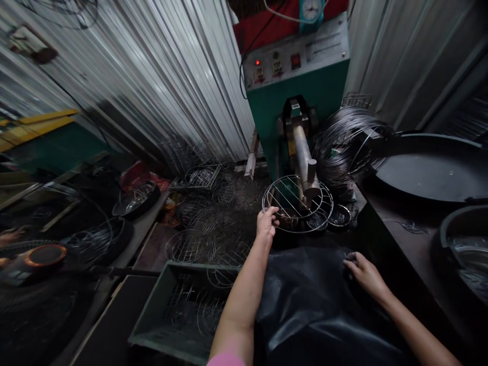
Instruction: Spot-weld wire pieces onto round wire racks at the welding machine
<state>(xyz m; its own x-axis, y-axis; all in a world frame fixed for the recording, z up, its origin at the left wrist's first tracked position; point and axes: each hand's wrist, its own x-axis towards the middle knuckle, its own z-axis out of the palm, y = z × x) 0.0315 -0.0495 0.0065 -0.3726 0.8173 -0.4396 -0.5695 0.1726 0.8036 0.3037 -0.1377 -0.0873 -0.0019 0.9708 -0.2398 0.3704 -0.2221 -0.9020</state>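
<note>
My left hand [268,222] grips the near left rim of a round wire rack [292,190]. The rack has a ring edge and parallel bars. It sits at the metal arm [304,152] of a green machine [263,114], and the arm's dark round tip covers part of its right side. Lower on the right, my right hand [362,272] is closed, with thumb and fingertips together above the black apron [305,295]. What those fingers hold, if anything, is too small to make out.
A coil of wire [348,142] hangs right of the machine arm, near a large dark pan [434,170] and a black tub [453,249]. To the left stand a green crate [152,310] with wire racks and a heap of wire pieces [208,213]. Corrugated metal wall [183,66] rises behind.
</note>
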